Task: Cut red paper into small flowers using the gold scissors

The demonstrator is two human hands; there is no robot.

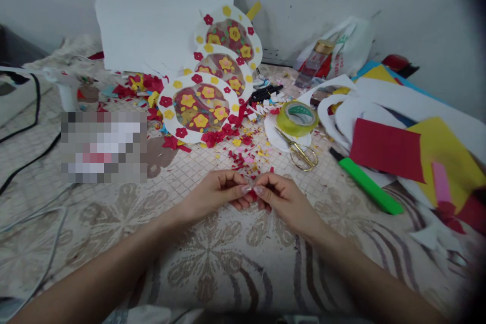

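My left hand (pixel 231 190) and my right hand (pixel 271 192) meet at the middle of the cloth, thumbs and fingers pinched together. Between the fingertips shows a small red paper piece (pixel 253 194), mostly hidden; its exact shape I cannot make out. Just beyond the hands lie red and yellow paper scraps (pixel 243 159). Gold scissors (pixel 299 152) rest to the right, partly on a white paper disc (pixel 270 134) under a roll of yellow-green tape (pixel 297 119). White oval frames (pixel 167 124) with red and yellow paper flowers stand behind, overlapping one another.
A green utility knife (pixel 370 185) lies right of my right hand, near red paper (pixel 387 149) and yellow paper (pixel 442 144). Farther back are a clear bottle (pixel 314 66) and a plastic bag (pixel 353 45). Cables (pixel 56 243) run along the left. A white board (pixel 163 15) leans on the wall.
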